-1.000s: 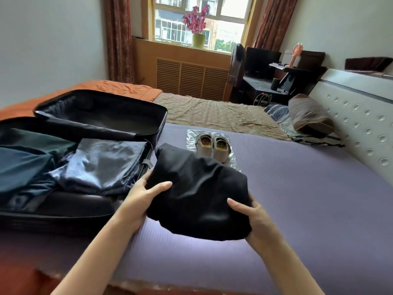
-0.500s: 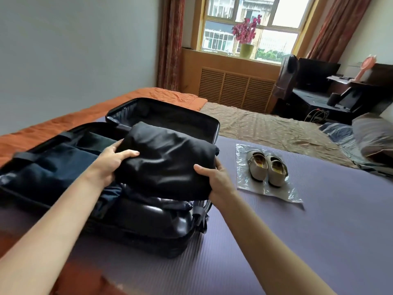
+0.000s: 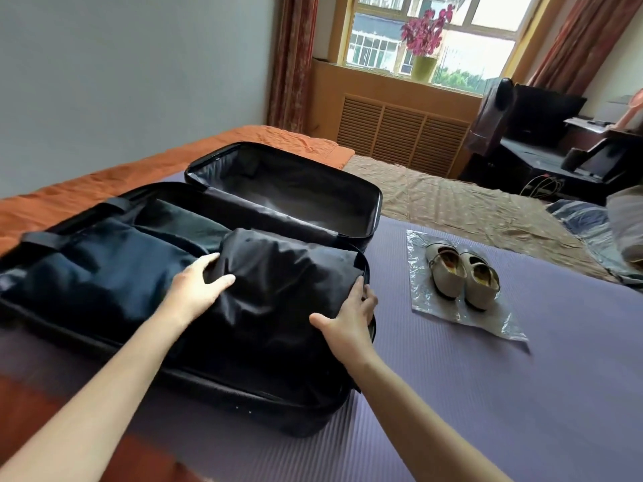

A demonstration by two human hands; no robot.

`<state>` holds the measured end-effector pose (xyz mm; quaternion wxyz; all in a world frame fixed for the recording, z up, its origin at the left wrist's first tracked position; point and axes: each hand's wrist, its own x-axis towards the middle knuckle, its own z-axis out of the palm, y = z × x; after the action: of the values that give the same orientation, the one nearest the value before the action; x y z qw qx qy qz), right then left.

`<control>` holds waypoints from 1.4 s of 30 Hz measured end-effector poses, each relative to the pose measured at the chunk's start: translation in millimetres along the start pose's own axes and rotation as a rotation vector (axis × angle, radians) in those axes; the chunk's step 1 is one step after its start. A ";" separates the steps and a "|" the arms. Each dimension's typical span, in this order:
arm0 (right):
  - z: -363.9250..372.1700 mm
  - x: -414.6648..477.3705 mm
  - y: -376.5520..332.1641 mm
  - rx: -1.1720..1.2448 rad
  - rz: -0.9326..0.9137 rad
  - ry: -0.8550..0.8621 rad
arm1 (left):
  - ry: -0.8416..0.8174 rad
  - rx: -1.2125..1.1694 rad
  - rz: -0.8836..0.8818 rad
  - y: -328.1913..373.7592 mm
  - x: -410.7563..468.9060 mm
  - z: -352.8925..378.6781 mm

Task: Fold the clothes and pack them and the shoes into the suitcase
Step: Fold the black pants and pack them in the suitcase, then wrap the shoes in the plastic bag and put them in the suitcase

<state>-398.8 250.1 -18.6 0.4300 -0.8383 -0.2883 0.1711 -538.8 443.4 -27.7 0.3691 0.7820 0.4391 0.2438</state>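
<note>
A black suitcase (image 3: 243, 408) lies open on the bed, its empty lid (image 3: 368, 217) tipped back. The folded black garment (image 3: 288, 290) sits in the right end of the near half, on top of other clothes. My left hand (image 3: 201, 287) grips its left edge, thumb on top. My right hand (image 3: 351, 314) holds its right edge against the suitcase rim. Dark blue folded clothes (image 3: 97, 273) fill the left part. A pair of beige shoes (image 3: 459, 276) rests on a clear plastic bag (image 3: 487, 321) to the right of the suitcase.
The purple mat (image 3: 487, 394) covers the bed around the suitcase. An orange bedspread (image 3: 104, 182) lies at the left, a tan sheet (image 3: 435, 196) beyond. A pillow (image 3: 626, 224) is at the far right edge. A desk with electronics (image 3: 556, 151) stands by the window.
Both hands carried the folded black garment from the mat leftward over the suitcase and lowered it into the right end of the near half. The view turned left.
</note>
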 end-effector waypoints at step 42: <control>34.8 72.7 13.3 -1.033 -0.222 -0.386 | -0.395 0.793 0.385 10.7 52.1 88.4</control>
<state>-356.5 311.4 -52.3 -0.0814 -0.8580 -0.4948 0.1118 -445.2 452.8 -70.1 0.0670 0.9608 0.2671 -0.0317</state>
